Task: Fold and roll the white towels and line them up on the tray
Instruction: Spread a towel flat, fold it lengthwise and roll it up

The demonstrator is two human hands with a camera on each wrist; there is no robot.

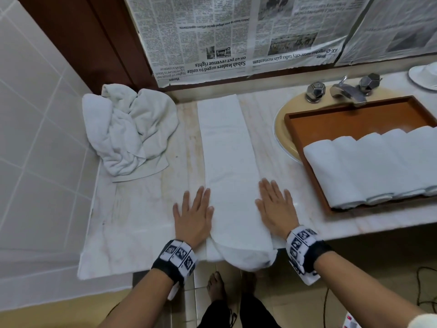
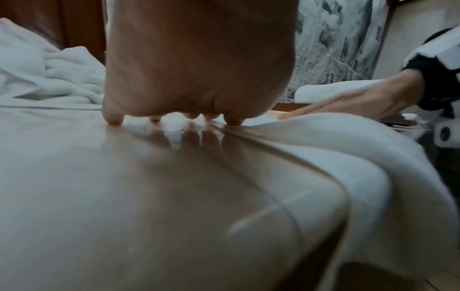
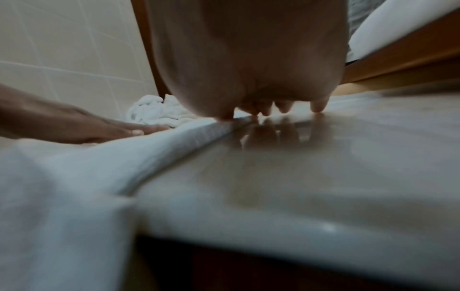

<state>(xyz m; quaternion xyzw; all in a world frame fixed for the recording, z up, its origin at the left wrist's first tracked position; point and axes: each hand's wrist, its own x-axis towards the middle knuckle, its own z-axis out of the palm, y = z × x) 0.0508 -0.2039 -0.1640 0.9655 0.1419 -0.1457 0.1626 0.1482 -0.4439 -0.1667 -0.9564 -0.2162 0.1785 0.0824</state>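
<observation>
Both hands lie flat with fingers spread: my left hand (image 1: 192, 215) and right hand (image 1: 275, 208) press on the marble counter (image 1: 142, 209), one on each side of the folded towel (image 1: 228, 162). That long strip runs between them from the far wall to the near edge, where its end droops over. Only the head view shows the tray (image 1: 354, 119) to the right with its rolled towels (image 1: 369, 164), and the crumpled towels (image 1: 127, 129) far left. From the wrists, my fingertips (image 2: 113, 120) touch the glossy counter beside the towel's edge.
</observation>
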